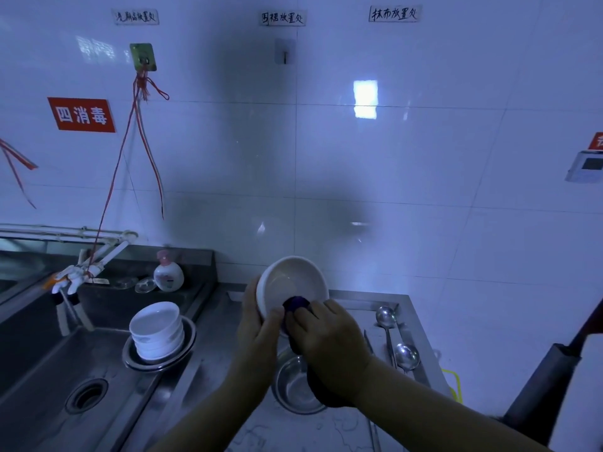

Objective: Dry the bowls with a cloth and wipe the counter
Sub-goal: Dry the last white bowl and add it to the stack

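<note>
Drying step: left hand (257,324) grips white bowl (291,285); right hand (329,340) fingers press purple cloth (296,303) inside. Next: stacked bowls (156,331).

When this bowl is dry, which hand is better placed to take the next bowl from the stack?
Probably the left hand. It grips the white bowl on the side nearer the stack of bowls by the sink. The right hand pinches the purple cloth and is farther away.

red wall sign (81,114) says 四消毒; paper label (394,14) up top reads 抹布放置处; the other two handwritten labels are too scrawly to read
</note>
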`<state>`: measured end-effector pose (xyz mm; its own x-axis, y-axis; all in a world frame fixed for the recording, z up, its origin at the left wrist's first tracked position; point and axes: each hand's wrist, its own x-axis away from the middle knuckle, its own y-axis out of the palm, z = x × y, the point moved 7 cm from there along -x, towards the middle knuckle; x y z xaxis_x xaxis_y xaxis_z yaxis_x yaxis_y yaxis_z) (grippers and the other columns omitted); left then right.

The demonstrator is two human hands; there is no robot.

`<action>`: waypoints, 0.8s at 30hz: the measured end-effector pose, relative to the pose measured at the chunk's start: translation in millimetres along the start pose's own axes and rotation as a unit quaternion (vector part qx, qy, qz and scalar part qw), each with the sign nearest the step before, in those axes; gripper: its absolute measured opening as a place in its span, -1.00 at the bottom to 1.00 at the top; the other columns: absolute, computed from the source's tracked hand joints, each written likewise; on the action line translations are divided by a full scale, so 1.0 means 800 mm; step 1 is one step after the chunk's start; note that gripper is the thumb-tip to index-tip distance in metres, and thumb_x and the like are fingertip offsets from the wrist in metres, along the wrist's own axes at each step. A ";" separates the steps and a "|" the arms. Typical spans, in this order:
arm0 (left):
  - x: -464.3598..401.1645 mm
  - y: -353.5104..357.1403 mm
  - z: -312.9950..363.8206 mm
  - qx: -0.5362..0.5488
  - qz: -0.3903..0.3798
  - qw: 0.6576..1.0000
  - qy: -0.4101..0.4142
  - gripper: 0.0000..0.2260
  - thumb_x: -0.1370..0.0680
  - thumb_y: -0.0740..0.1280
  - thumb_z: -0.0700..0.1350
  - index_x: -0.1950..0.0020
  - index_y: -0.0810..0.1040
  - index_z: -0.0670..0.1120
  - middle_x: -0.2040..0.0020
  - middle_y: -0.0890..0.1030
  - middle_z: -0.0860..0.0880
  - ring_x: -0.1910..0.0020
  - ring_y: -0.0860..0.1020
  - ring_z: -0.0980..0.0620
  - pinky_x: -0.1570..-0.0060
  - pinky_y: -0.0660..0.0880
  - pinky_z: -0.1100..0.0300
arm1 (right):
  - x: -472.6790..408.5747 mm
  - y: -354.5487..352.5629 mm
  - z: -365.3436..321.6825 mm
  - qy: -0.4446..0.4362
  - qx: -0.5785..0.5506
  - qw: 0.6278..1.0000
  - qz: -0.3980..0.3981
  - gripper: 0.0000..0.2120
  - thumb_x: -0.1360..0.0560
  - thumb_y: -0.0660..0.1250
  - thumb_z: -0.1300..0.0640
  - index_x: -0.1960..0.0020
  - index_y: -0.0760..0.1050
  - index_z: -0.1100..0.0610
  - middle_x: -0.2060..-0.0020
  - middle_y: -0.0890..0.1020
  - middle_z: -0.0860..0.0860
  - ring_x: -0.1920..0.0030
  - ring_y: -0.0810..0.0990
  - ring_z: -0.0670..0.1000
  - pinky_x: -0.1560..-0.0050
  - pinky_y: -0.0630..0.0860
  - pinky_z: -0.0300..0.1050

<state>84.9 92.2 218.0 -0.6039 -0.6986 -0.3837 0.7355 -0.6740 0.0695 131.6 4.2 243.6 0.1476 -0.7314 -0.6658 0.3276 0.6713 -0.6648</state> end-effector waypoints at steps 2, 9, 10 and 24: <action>-0.008 -0.004 0.003 -0.012 -0.008 1.000 -0.008 -0.65 -0.52 0.19 0.01 -0.28 0.29 0.24 -0.14 0.43 0.30 -0.05 0.47 0.39 0.08 0.46 0.40 | -0.001 0.001 -0.006 -0.011 -0.018 1.000 -0.017 -0.89 -0.50 0.34 0.12 0.08 0.64 0.10 0.20 0.67 0.00 0.25 0.59 -0.01 0.23 0.54 -0.14; -0.037 -0.029 0.019 -0.089 -0.046 0.995 0.023 -0.73 -0.47 0.15 -0.07 -0.11 0.47 0.15 -0.04 0.57 0.16 0.04 0.51 0.33 0.13 0.43 0.49 | -0.004 0.013 0.003 -0.116 0.000 0.980 -0.161 -0.79 -0.52 0.19 0.10 -0.01 0.60 0.02 0.10 0.64 -0.08 0.13 0.55 -0.03 0.10 0.50 -0.16; -0.038 -0.028 0.018 -0.079 -0.056 0.995 0.019 -0.72 -0.46 0.15 -0.09 -0.09 0.50 0.15 0.00 0.60 0.17 0.05 0.52 0.32 0.14 0.45 0.48 | -0.006 0.013 0.008 -0.111 0.010 0.979 -0.168 -0.80 -0.51 0.20 0.11 0.01 0.59 0.02 0.12 0.63 -0.08 0.13 0.54 -0.03 0.11 0.49 -0.18; -0.047 -0.019 0.019 -0.078 -0.104 0.991 -0.023 -0.76 -0.48 0.18 -0.07 -0.02 0.56 0.19 0.06 0.62 0.17 0.06 0.56 0.22 0.14 0.51 0.37 | -0.021 0.014 -0.017 -0.108 -0.021 0.977 -0.185 -0.75 -0.46 0.36 0.00 -0.12 0.61 -0.04 -0.07 0.61 -0.11 0.07 0.55 -0.02 0.05 0.55 -0.11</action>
<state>91.8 124.6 245.6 -0.7589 -0.5606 -0.3313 0.6293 -0.7622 -0.1519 120.4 25.5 242.6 0.2220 -0.9297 -0.2938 0.3571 0.3579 -0.8628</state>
